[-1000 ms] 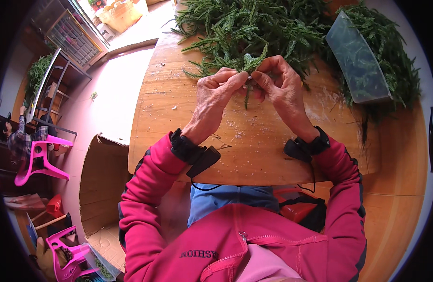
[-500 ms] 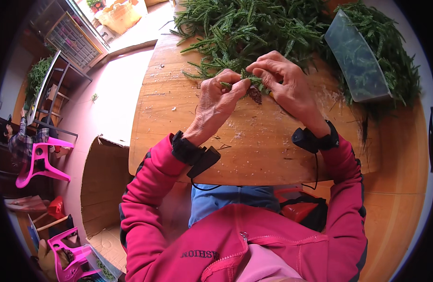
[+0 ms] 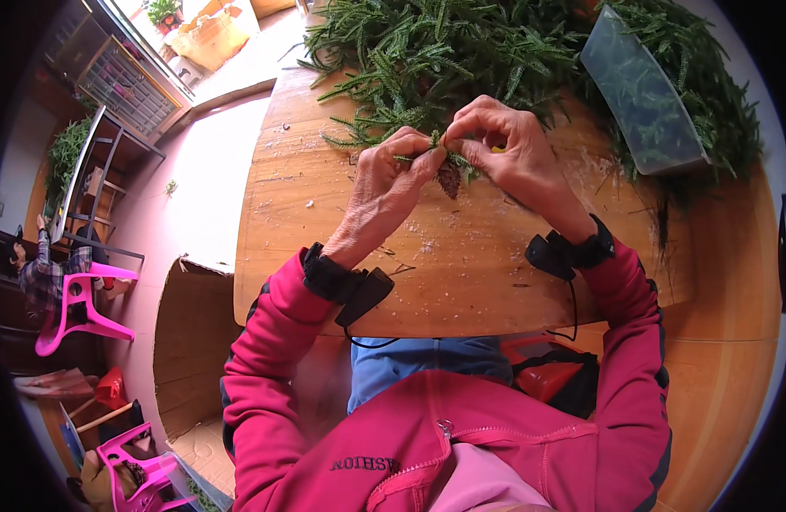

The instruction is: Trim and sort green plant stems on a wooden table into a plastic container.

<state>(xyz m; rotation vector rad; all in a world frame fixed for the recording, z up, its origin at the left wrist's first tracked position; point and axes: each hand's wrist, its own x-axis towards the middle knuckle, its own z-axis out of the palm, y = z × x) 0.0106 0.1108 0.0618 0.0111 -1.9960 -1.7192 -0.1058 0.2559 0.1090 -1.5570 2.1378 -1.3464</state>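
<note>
Above the wooden table [image 3: 325,205], my left hand [image 3: 383,189] pinches a small green pine sprig [image 3: 435,138] between thumb and fingers. A brown pine cone [image 3: 448,180] hangs just below the fingertips, against the sprig. My right hand [image 3: 523,162] is closed in a pinch at the same sprig, its fingertips almost meeting the left ones. Something small and yellow shows in the right palm, too hidden to name. Just beyond both hands lies a big heap of green pine branches [image 3: 461,64].
A translucent plastic bin [image 3: 645,98] leans among the branches at the right. White crumbs and bits litter the tabletop. A cardboard box [image 3: 192,341] stands at the left, near a pink stool [image 3: 81,299] where another person [image 3: 43,277] sits at a second table.
The sprig and pine cone have shifted slightly left and now show more clearly. My right fingertips have closed in on the sprig, nearer my left hand. The view has tilted a little.
</note>
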